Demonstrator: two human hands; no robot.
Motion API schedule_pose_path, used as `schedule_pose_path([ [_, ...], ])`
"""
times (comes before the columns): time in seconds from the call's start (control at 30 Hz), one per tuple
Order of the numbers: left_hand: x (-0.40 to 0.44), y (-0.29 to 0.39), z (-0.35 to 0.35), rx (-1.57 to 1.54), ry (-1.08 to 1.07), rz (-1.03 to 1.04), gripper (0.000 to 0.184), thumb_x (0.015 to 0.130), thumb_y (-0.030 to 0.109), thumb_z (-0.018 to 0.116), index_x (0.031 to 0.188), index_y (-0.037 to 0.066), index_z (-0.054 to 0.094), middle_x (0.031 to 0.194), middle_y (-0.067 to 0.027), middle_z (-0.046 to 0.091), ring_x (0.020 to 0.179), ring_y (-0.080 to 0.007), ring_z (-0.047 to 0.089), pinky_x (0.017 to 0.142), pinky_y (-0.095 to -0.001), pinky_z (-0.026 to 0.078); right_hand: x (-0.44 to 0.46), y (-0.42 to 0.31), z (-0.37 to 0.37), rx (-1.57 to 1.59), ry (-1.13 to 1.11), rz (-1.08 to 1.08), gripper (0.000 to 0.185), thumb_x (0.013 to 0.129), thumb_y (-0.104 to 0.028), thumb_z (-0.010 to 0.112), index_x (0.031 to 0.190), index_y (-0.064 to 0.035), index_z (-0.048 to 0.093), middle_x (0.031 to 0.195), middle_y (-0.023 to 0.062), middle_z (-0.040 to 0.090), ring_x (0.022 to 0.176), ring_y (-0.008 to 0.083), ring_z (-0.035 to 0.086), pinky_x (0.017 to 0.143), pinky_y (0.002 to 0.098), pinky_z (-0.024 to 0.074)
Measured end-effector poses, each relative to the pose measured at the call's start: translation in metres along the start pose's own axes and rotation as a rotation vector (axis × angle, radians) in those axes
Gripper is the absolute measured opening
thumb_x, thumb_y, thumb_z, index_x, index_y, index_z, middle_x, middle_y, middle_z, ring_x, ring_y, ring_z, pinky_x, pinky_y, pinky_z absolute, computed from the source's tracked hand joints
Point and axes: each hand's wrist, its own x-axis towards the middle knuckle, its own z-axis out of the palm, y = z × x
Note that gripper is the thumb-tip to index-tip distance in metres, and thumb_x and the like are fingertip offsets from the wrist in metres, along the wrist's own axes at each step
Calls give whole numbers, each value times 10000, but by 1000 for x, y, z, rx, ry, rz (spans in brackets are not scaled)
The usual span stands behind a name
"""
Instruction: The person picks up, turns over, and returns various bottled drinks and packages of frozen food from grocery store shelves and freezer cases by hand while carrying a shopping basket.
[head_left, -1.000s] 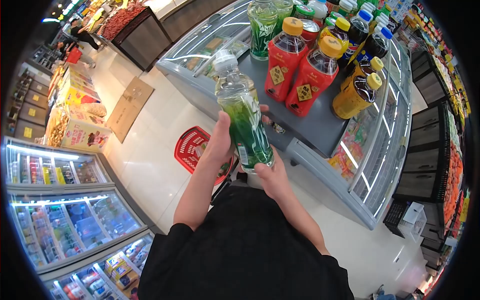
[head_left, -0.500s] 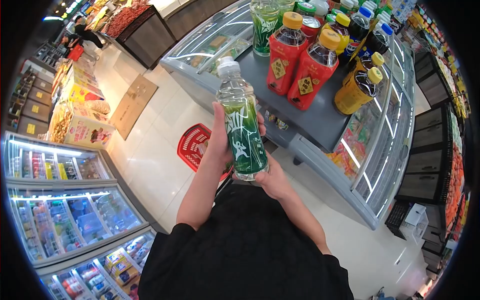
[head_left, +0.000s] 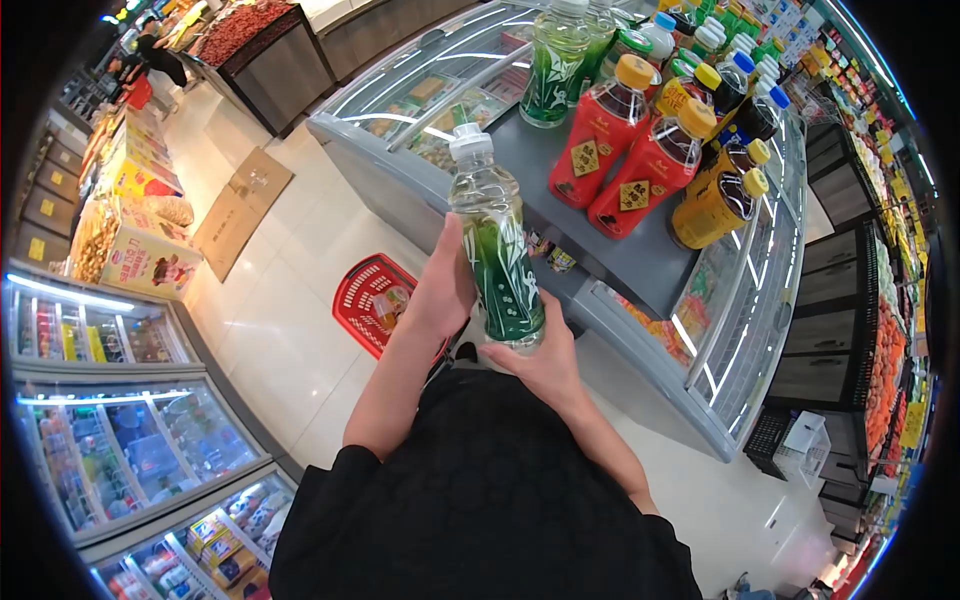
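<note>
In front of my body I hold a clear plastic drink bottle [head_left: 497, 250] with a green label and a white cap. It stands nearly upright, its top leaning a little left. My left hand [head_left: 450, 285] is closed on the bottle's left side, the fingers hidden behind it. At the bottle's base, my right hand [head_left: 548, 358] grips from the lower right, thumb toward the front. Just beyond, two red-labelled bottles [head_left: 585, 150] with orange caps stand on a grey shelf [head_left: 640, 265], beside another green-labelled bottle [head_left: 552, 70] and yellow-capped amber bottles [head_left: 712, 212].
The shelf sits on a glass-topped freezer [head_left: 385, 180]. A red shopping basket [head_left: 365, 290] is on the floor left of my legs. Lit glass-topped chillers [head_left: 140, 440] line the left side, and flattened cardboard [head_left: 240, 210] lies ahead. Produce racks [head_left: 885, 340] stand at right.
The bottle has turned in my hands, so its label faces differently. My left fingertips no longer show around its right side. The view has shifted slightly.
</note>
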Motion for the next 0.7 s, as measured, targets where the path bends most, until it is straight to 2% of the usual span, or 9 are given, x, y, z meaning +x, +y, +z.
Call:
schedule_pose_path([
  [0.1,10,-4,-12,-8,26,23,736,888,655,309,1234,22,455,1027,-155,591,969,-291,601,828,-422,512,7,-11,3,-350,73,-124,982,573,-342,874,1294,59,341,1201,201,507,1074,247,559,873,329,464],
  [0.13,12,-4,-13,-23,31,21,681,910,615,332,1207,13,448,952,-113,596,854,-223,626,720,-335,532,7,-17,2,-359,73,-121,982,573,-342,874,1294,59,341,1201,201,507,1074,247,559,873,329,464],
  [0.23,23,13,-26,-229,-178,-5,747,880,666,335,1202,2,449,903,-126,600,809,-225,631,686,-326,538,9,-20,4,-257,-62,-44,994,570,-317,877,1309,57,327,1236,162,495,1122,217,523,949,350,416],
  [0.33,33,19,-34,-292,-202,-16,854,836,733,311,1208,-25,437,866,-138,598,752,-234,624,665,-326,536,18,-1,17,706,-208,41,845,695,-189,806,1323,59,299,1224,125,475,1130,203,495,972,347,394],
  [0.5,40,30,-32,-178,-201,-72,945,800,785,267,1259,-30,401,997,-174,604,875,-256,622,768,-344,523,34,-6,28,546,-197,31,756,737,-104,747,1315,74,293,1231,131,466,1174,193,457,987,332,380],
  [0.57,42,35,-43,-133,-281,-52,850,821,707,414,1263,-19,412,1079,-169,595,959,-255,607,839,-378,501,40,-12,32,476,-166,-17,733,742,-95,737,1308,75,303,1230,131,466,1178,191,449,990,332,377],
  [0.63,40,46,-43,352,-178,44,696,837,529,582,1251,-12,435,1092,-141,594,967,-237,604,861,-376,487,49,-15,37,287,49,-146,737,727,-121,761,1292,73,329,1231,131,462,1154,184,454,990,339,377],
  [0.67,37,59,-34,366,-113,50,582,788,290,717,1219,-7,461,1075,-107,600,965,-194,597,849,-334,482,54,-18,38,190,111,-167,766,695,-134,788,1286,60,340,1203,154,468,1127,218,478,972,353,385],
  [0.7,39,67,-27,371,-122,50,582,788,290,717,1219,-7,461,1075,-107,600,965,-194,597,849,-334,482,61,-17,38,192,120,-173,766,695,-134,788,1286,60,340,1203,154,468,1127,218,478,972,353,385],
])
